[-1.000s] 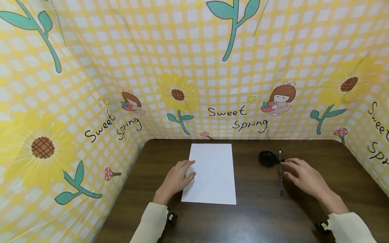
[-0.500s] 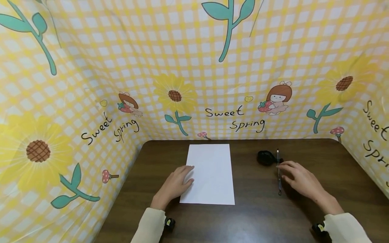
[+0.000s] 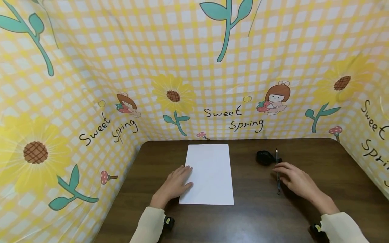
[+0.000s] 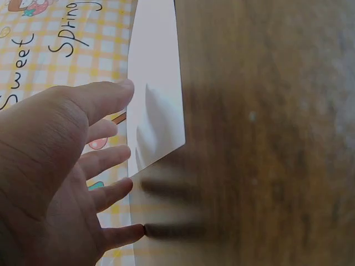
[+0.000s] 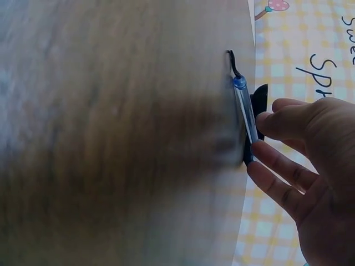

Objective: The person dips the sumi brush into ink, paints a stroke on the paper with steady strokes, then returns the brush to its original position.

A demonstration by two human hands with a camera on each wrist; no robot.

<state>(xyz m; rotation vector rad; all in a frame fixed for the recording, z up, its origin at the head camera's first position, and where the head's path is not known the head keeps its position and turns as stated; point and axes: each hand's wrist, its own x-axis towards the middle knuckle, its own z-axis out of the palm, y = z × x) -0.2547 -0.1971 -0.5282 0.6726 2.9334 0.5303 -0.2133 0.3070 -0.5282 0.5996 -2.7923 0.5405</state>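
Observation:
A white sheet of paper [image 3: 209,173] lies upright on the dark wooden table, left of centre in the head view. On its left edge rests my left hand [image 3: 174,184], fingers extended and thumb apart, gripping nothing. To the right lies a slim brush-like stick [image 3: 278,184], its upper end leaning over a small black object [image 3: 263,158]. The right wrist view shows the stick's clear bluish shaft [image 5: 246,105] and its black cord loop. My right hand [image 3: 299,182] has its fingertips over or against the shaft, thumb apart. Whether they touch it is unclear.
Yellow-and-white checked cloth [image 3: 188,60] printed with flowers and "Sweet Spring" hangs behind and at both sides of the table [image 3: 209,222]. The far table edge meets the cloth. Each wrist carries a small black device [image 3: 168,222].
The view has turned slightly, shifting everything left. My left fingers have settled lower along the paper's edge. My right fingertips have moved a little left, over the stick. Paper and stick appear still.

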